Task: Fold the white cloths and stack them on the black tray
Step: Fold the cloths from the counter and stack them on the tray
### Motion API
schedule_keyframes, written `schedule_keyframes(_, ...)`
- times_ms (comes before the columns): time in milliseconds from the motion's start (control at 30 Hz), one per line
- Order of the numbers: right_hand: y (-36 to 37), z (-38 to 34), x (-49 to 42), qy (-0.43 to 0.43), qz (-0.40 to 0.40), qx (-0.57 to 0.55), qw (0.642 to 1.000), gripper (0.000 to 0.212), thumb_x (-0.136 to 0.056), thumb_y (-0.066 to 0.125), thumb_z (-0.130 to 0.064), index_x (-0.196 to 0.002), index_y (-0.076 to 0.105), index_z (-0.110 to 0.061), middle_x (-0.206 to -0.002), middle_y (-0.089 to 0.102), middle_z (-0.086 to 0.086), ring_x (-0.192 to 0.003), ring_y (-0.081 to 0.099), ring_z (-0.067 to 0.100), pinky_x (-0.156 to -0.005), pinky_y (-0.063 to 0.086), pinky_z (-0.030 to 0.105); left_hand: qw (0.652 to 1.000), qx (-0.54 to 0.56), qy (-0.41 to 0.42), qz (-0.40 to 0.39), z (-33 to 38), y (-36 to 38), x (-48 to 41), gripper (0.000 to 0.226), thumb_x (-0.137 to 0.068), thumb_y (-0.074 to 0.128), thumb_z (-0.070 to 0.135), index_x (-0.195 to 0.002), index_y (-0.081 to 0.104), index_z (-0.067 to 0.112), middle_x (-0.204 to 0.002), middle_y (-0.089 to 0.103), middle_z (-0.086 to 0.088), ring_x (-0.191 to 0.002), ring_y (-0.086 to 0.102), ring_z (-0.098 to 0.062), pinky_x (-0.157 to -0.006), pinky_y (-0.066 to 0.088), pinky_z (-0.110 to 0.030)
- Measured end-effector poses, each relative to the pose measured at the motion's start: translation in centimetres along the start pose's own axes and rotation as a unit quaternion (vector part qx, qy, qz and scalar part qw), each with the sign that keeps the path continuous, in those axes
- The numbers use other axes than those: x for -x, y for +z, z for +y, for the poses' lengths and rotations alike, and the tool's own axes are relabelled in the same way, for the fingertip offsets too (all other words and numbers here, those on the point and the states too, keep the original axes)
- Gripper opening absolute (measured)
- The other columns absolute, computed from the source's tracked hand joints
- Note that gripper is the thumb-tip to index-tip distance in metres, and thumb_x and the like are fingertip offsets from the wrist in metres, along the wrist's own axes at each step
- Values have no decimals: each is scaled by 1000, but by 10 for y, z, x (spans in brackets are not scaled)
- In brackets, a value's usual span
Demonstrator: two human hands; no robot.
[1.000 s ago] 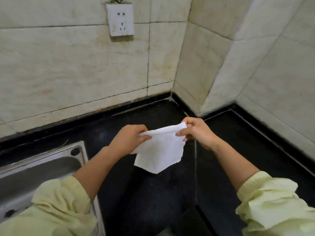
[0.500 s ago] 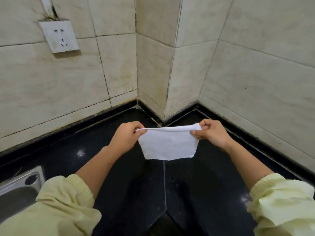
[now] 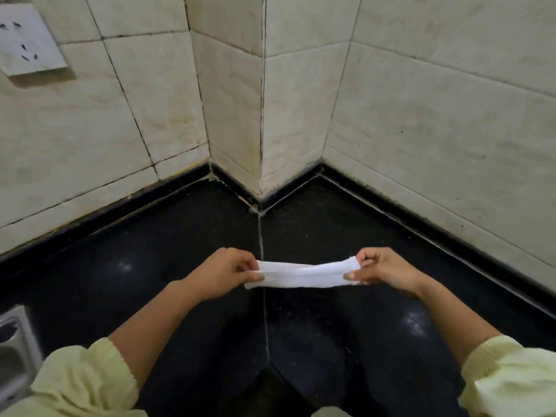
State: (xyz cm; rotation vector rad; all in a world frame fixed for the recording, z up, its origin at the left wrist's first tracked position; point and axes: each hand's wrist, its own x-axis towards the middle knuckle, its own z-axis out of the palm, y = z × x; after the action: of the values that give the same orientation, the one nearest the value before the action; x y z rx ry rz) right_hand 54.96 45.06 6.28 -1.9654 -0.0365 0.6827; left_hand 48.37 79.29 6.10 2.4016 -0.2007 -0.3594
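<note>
A white cloth (image 3: 304, 274) is stretched out as a narrow folded strip above the black countertop (image 3: 346, 236), in the middle of the view. My left hand (image 3: 224, 273) pinches its left end between thumb and fingers. My right hand (image 3: 383, 270) pinches its right end the same way. The cloth lies almost level between the two hands. No black tray shows in this view.
Beige tiled walls meet in a jutting corner (image 3: 261, 115) straight ahead. A steel sink rim (image 3: 15, 350) sits at the lower left edge. A white wall socket (image 3: 27, 40) hangs at the upper left. A seam (image 3: 264, 311) runs down the counter.
The cloth hung down as a wide sheet before; now it is flatter and narrower between my hands. My hands have spread apart and the view has swung right, toward the wall corner.
</note>
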Motion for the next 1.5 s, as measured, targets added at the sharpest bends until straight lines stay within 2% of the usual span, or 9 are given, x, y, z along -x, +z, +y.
schedule_keyframes(167,19,47,10,88,-64,40,993,25,-74,81,-7,-73,57,-13,-75,63,11,-73,63,15,-65,52,22,993,-6,-49,-104,-15,36,-1,8,-83,73,34,-89,69,30,-84,69,12,-80,65,-1,-81,55,-26)
schedule_keyframes(267,28,67,9,121,-78,58,988,23,-75,81,-11,-74,58,-15,-74,66,4,-77,66,14,-69,53,24,990,-9,-62,-128,-21,50,-6,10,-85,71,26,-94,68,30,-87,66,12,-82,64,-2,-79,52,-21)
schedule_keyframes(533,32,71,-14,116,42,9,992,9,-87,70,-9,-80,63,-9,-77,69,8,-67,65,12,-57,49,19,993,14,-108,-43,-30,57,-38,15,-87,69,24,-101,65,26,-80,65,2,-77,63,-10,-72,52,-24)
schedule_keyframes(667,41,75,-34,123,102,47,986,10,-89,66,-9,-79,64,-8,-79,68,10,-69,63,17,-60,53,26,992,8,-123,19,-28,67,-55,17,-92,62,21,-108,61,25,-71,55,6,-68,54,-6,-66,44,-22)
schedule_keyframes(733,44,78,-42,135,117,68,982,8,-90,65,-12,-82,66,-10,-82,70,9,-73,64,19,-67,54,31,990,6,-135,44,-30,71,-63,19,-93,59,22,-112,59,24,-78,59,4,-74,57,-8,-70,47,-25)
schedule_keyframes(933,51,75,-52,140,168,99,971,6,-91,60,-17,-91,64,-13,-88,66,2,-82,62,16,-72,46,26,984,-10,-162,79,-36,77,-80,26,-96,54,27,-122,54,23,-97,65,0,-85,62,-13,-75,51,-29)
schedule_keyframes(1067,55,77,-57,140,185,115,966,14,-96,56,-21,-98,62,-10,-87,62,1,-83,59,16,-71,45,26,979,-21,-183,90,-40,81,-90,29,-97,52,28,-125,51,23,-94,65,-1,-82,61,-13,-74,53,-31)
schedule_keyframes(1333,61,78,-63,156,196,192,949,24,-98,51,-34,-94,57,-12,-92,63,5,-86,61,22,-77,52,38,976,-37,-190,96,-48,88,-89,35,-96,52,27,-131,47,23,-104,62,-4,-92,60,-18,-82,53,-38)
schedule_keyframes(1500,58,82,-55,157,208,208,943,30,-96,49,-45,-94,51,-15,-88,62,2,-82,61,20,-71,51,36,975,-41,-197,94,-49,83,-85,40,-96,52,34,-134,44,23,-117,55,-5,-97,58,-19,-81,52,-36)
